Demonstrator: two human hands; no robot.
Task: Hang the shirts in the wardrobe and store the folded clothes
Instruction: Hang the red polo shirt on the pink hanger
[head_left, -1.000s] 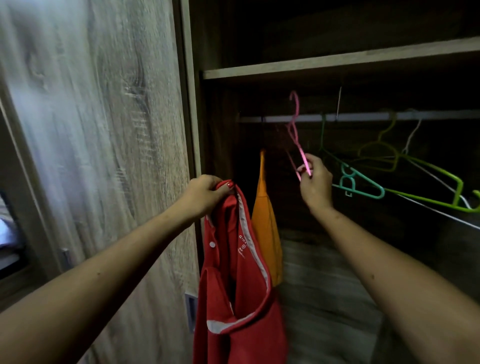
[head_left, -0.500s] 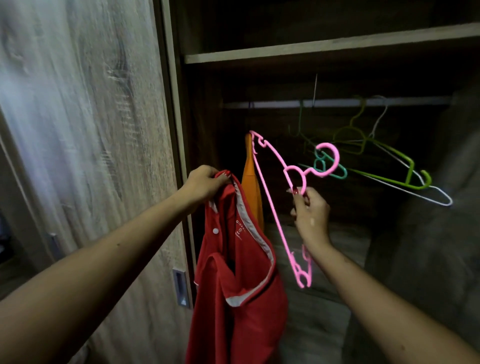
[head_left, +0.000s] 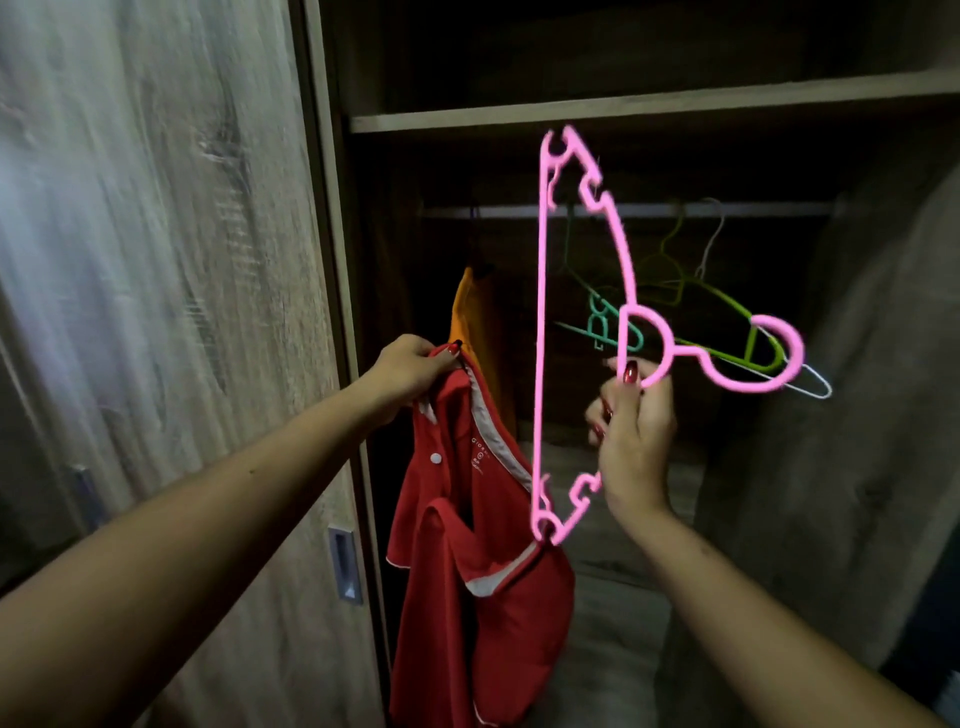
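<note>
At frame centre, the left hand (head_left: 410, 364) pinches the red shirt (head_left: 478, 582) collar; the right hand (head_left: 636, 431) grips the pink hanger (head_left: 540, 332), turned sideways. Step in hand: dressing the hanger. Next, feed one hanger end into the neck opening.

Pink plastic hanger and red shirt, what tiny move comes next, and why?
Probably tip the pink plastic hanger level and slide one end into the red polo shirt collar. The right hand holds it sideways beside the shirt, which dangles from the left hand, not yet on it.
</note>
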